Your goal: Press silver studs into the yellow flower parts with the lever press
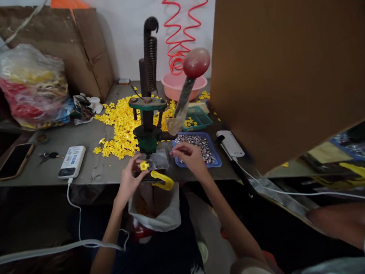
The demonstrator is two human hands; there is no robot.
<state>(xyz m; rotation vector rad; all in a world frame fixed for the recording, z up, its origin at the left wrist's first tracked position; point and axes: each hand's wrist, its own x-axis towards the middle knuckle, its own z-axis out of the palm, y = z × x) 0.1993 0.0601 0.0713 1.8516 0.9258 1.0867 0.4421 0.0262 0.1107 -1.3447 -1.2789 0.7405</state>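
Observation:
In my left hand [131, 178] a small yellow plastic piece [144, 165] is pinched between thumb and fingers, just below the head of a green hand press [146, 140]. My right hand [189, 155] is closed in a pinch over the near left side of a blue tray [217, 161] of small shiny metallic parts [199, 146]; what its fingertips hold is too small to make out. The press has a lever with a red ball knob [196, 63]. A clear plastic box [161, 159] sits at its base, and a yellow clamp [162, 180] grips the table edge.
A heap of yellow pieces [120, 128] spreads behind the press. A green basket [200, 118] and pink basin [167, 86] stand behind the tray. A large cardboard sheet [291, 57] blocks the right. A white bag [158, 221] hangs open below the edge. Another person's arm [342, 220] shows at right.

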